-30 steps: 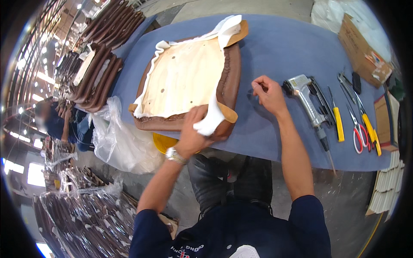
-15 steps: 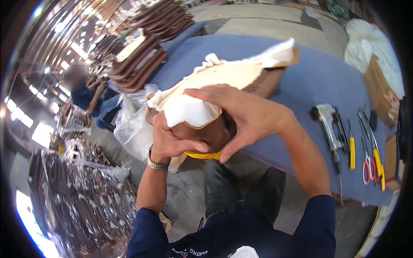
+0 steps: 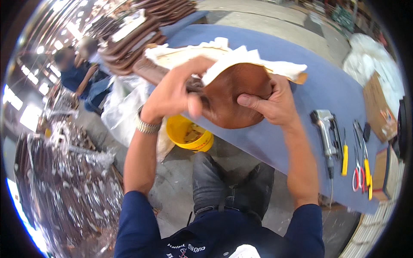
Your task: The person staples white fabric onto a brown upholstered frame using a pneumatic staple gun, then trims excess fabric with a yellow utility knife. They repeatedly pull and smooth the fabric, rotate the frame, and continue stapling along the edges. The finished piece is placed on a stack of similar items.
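Note:
A brown leather cover (image 3: 234,96) with white lining (image 3: 241,60) along its edge is held up over the table's near edge. My right hand (image 3: 277,103) grips its right side, thumb pressed on the brown face and fingers behind. My left hand (image 3: 176,92), with a metal watch on its wrist, curls round the gathered left edge. Its thumb is blurred, and its fingers partly pass behind the cover. More of the cover, pale inside and brown along the rim, stretches behind both hands across the blue tabletop (image 3: 301,133).
Below the cover stands a yellow bucket (image 3: 176,133) with scraps inside. A staple gun (image 3: 325,129), a yellow-handled tool (image 3: 345,159), scissors (image 3: 358,176) and pliers (image 3: 368,172) lie at right. Stacked brown cushions (image 3: 133,47) rise at back left; wrapped brown pieces (image 3: 69,193) fill the lower left. Two people sit beyond.
The leather cover has turned and lifted, so its brown face now shows between my hands. My right hand has moved right, and the yellow bucket has come into fuller view.

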Tool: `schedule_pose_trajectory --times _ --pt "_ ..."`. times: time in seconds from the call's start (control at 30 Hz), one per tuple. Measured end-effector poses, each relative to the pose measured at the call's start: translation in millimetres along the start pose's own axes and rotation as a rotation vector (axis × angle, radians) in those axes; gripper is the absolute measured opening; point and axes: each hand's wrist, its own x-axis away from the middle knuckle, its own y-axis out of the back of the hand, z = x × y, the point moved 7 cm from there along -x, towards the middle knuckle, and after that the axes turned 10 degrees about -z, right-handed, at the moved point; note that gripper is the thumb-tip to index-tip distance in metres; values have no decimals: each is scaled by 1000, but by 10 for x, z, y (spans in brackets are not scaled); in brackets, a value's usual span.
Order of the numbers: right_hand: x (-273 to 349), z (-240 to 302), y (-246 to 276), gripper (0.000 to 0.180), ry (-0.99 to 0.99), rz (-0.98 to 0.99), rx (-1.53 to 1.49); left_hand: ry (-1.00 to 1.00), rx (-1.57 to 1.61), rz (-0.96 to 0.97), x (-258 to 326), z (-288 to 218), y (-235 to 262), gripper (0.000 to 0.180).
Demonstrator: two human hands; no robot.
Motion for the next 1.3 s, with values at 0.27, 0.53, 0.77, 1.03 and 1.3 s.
schedule_pose_trajectory --times 0.27,0.53,0.77,1.03,1.3 --pt "707 -1090 69 42 -231 157 168 -150 -518 -56 1023 699 -1384 109" --pt "834 -1288 111 51 -336 34 91 -352 -206 132 805 820 -1497 47" --pt "819 -1049 288 20 -290 -145 349 89 -62 -70 928 980 -1358 34" --pt "1688 -382 2479 51 -517 -295 1667 171 -116 -294 909 1065 -1370 27" --pt "1393 -372 2507 46 -711 -392 1333 372 -105 -383 867 1232 -1363 43"
